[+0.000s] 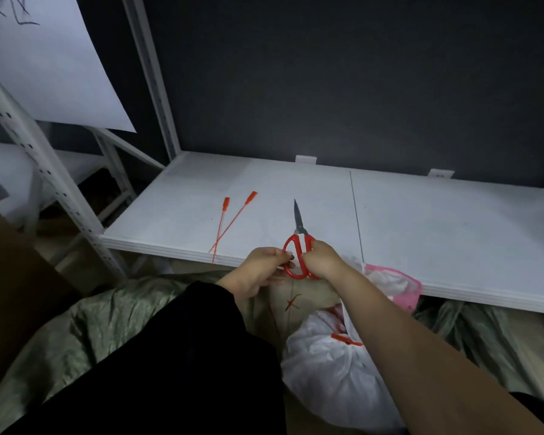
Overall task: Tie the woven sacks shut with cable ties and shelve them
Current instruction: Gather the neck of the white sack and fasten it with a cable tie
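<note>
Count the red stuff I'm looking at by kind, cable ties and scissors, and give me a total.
Loose ties on the shelf: 2
Tie on the white sack: 1
Scissors: 1
Total: 4
A red mark below the hands is too unclear to count.

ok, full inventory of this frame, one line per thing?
scissors: 1, red handles, shelf front edge
loose cable ties: 2, red, crossed on shelf, left of scissors
shelf: 1, white, centre
white sack: 1, white, floor, neck tied with red cable tie
green sacks: count unclear, grey-green, floor
pink bag: 1, pink, at shelf front edge, right
paper sheet: 1, white, top left
left hand: 1, pinches scissors' left loop
right hand: 1, grips scissors' right loop
</note>
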